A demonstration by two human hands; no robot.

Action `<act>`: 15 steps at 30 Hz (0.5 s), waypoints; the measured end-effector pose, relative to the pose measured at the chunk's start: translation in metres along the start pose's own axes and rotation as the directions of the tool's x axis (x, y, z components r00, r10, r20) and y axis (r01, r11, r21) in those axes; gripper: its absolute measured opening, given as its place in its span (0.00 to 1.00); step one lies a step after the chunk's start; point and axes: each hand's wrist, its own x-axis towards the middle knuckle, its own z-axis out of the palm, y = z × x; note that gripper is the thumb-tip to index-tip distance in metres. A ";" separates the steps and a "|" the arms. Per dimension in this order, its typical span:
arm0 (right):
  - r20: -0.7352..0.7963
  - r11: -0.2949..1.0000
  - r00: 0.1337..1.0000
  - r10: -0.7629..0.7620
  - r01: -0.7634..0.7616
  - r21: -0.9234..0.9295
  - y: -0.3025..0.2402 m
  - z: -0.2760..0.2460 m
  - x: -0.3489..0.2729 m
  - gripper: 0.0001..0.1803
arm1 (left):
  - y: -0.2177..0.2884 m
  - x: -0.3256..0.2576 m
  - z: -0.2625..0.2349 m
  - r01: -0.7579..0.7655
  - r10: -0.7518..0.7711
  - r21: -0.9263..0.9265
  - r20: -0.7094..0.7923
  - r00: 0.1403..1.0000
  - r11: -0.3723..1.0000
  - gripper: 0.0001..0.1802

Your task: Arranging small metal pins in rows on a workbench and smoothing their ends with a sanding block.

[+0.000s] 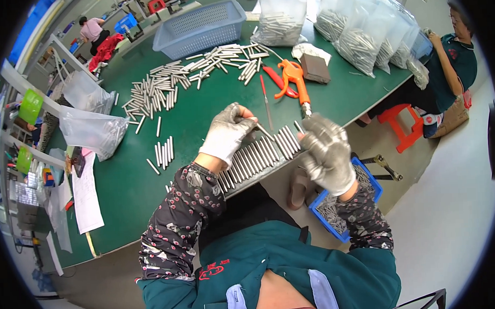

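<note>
**A:** What does the head view show of the room?

**B:** A workshop with a long green table (150, 174) running across it. A second person in a dark green top (456, 60) sits at its far right end, and another person in pink (92, 29) is far off at upper left.

**A:** And the containers?

**B:** A pale blue mesh basket (199, 28) stands at the far edge; what lies in it cannot be told. Beside it, clear plastic bags (358, 33) are packed with thin metal rods. Two more bags (91, 130) slump at the left edge, the nearer one holding rods too. A blue crate (368, 175) on the floor, under the right hand, holds more rods.

**A:** What lies loose on the table?

**B:** A wide scatter of metal rods (163, 89) near the basket, a small set (164, 151) lower down, and a neat row of rods (258, 154) along the near edge. An orange air tool (295, 79) lies beyond the row, with a red-handled tool (275, 77) just beside it.

**A:** How are the hands posed?

**B:** Both wear grey gloves, with patterned sleeves behind. The left hand (228, 134) hovers above the row, fingers pinched on a single thin rod (264, 131) that slants out toward the right. The right hand (326, 152) is raised off the table edge, fingers curled closed; whether it grips anything cannot be told.
</note>
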 end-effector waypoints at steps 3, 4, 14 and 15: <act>-0.079 0.992 0.992 0.096 -0.102 -0.076 0.027 0.003 0.021 0.17 | -0.009 0.012 -0.021 0.040 -0.035 0.059 -0.082 0.996 0.997 0.03; -0.129 0.983 0.978 0.163 -0.172 -0.058 0.043 0.012 0.029 0.16 | -0.013 0.016 -0.026 0.065 -0.057 0.063 -0.130 0.990 0.996 0.03; 0.032 0.533 0.572 0.819 -0.741 -0.408 0.123 0.056 0.120 0.41 | -0.039 0.028 -0.045 0.076 -0.072 0.040 -0.095 0.993 0.996 0.06; 0.034 0.534 0.572 0.819 -0.740 -0.410 0.127 0.058 0.123 0.41 | -0.040 0.029 -0.045 0.079 -0.075 0.039 -0.096 0.993 0.996 0.06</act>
